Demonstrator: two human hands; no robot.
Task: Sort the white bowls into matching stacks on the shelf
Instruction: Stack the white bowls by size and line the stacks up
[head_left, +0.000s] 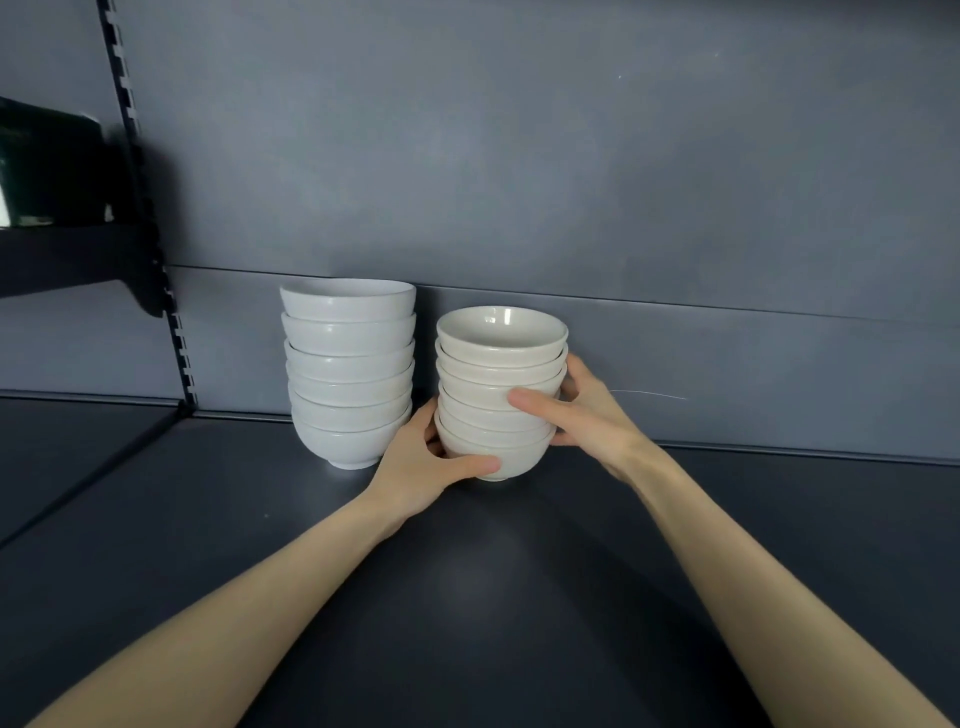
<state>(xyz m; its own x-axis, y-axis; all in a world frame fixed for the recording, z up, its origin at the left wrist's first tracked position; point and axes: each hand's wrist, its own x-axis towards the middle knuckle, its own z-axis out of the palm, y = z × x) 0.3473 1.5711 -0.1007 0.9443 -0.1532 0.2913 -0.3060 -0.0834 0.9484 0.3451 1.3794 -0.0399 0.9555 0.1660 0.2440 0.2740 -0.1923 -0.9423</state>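
At the far left, toward 10 o'clock in the view, a dark object (49, 156) sits on a higher side shelf (67, 260); it is too dim to tell what it is. Next to it a slotted upright (179, 332) runs down the grey back panel (597, 182).

On the dark shelf (493, 613), close to the back panel, stands the left stack (349, 374) of white bowls, nested upright one in another. At 3 o'clock from it, just beside it but not touching, is the right stack (501, 364), a little lower and with a warmer cream tone. Its top bowl shows a glossy inside.

Both hands hold the right stack. The left hand (421, 467) comes from 7 o'clock. Its thumb lies across the front of the lowest bowl, and its fingers go round the left side, mostly hidden between the two stacks. The right hand (592, 410) comes from 4 o'clock. Its thumb presses on the front of the middle bowls, and its fingers curl round the right side toward the back. The foot of this stack is at the shelf, but I cannot tell if it rests there or is slightly raised. Both forearms are bare.
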